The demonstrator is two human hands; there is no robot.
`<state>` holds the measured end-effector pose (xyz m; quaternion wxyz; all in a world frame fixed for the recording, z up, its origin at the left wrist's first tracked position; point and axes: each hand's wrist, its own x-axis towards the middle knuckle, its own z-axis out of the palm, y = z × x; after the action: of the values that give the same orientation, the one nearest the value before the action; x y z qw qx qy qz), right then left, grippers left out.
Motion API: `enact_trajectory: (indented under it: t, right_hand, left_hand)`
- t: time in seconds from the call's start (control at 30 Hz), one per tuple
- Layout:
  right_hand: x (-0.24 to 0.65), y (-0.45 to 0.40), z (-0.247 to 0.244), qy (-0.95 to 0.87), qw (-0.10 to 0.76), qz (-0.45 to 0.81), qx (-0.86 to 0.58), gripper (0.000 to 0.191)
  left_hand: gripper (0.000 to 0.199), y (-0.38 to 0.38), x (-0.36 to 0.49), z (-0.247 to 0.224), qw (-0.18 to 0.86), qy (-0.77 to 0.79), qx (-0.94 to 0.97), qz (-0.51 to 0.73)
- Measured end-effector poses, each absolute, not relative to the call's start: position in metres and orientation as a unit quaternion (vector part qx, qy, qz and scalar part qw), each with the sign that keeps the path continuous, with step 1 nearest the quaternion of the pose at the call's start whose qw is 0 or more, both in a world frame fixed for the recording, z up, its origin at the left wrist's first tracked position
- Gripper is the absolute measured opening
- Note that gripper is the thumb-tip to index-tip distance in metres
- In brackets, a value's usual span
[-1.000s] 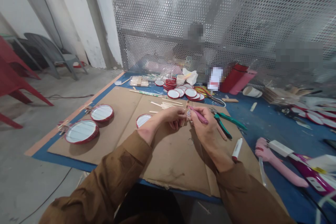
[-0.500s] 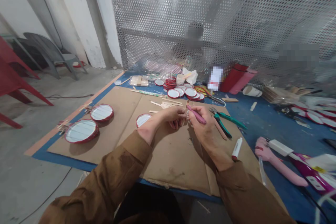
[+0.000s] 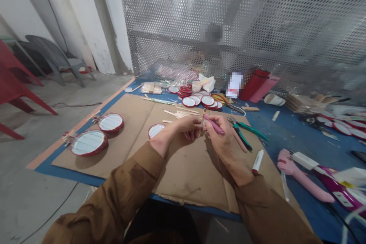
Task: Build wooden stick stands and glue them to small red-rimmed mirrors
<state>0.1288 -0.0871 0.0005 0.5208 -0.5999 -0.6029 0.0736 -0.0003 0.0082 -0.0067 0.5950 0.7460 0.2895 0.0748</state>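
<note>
Over the cardboard sheet (image 3: 183,183), my two hands meet. My right hand (image 3: 221,137) is closed round a purple pen-like tool (image 3: 215,125); its exact kind I cannot make out. My left hand (image 3: 190,126) pinches a small wooden stick (image 3: 204,112), whose end shows upright between the hands, by the tool's tip. Behind my left wrist lies a round white lid with a red rim (image 3: 156,130), partly hidden. Loose wooden craft sticks (image 3: 180,114) lie just beyond the fingers. Right of my right hand are green-handled pliers (image 3: 243,135) and a white marker (image 3: 258,161).
Two banjo-shaped pieces (image 3: 89,143) made of lids lie at the left. Several red-rimmed lids (image 3: 189,101) are piled at the back. A pink glue gun (image 3: 303,179) and a purple power strip (image 3: 340,194) lie at the right. A perforated metal panel (image 3: 177,19) rises behind.
Almost nothing differs. Both hands stay in the same place with the same hold, apart from a very slight shift of the fingers.
</note>
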Motion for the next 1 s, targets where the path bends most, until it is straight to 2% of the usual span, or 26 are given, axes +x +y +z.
enact_trajectory:
  t: [0.23,0.47,0.7,1.0]
  right_hand:
    - [0.1298,-0.0884,0.0012,-0.579,0.549,0.083,-0.597,0.025]
    - [0.1288,-0.0868,0.0001,-0.606,0.522,0.067,-0.596,0.021]
    - [0.1303,-0.0894,0.0019,-0.578,0.557,0.085,-0.59,0.025]
    - [0.1295,-0.0868,-0.0012,-0.607,0.526,0.07,-0.591,0.024]
  left_hand:
    - [0.029,0.0059,0.0004,-0.0038,0.587,0.303,0.747,0.073]
    - [0.027,0.0065,0.0002,-0.0047,0.587,0.305,0.747,0.065]
    - [0.026,0.0032,0.0008,0.0024,0.58,0.316,0.748,0.062]
    - [0.032,0.007,0.002,-0.0054,0.584,0.308,0.748,0.071]
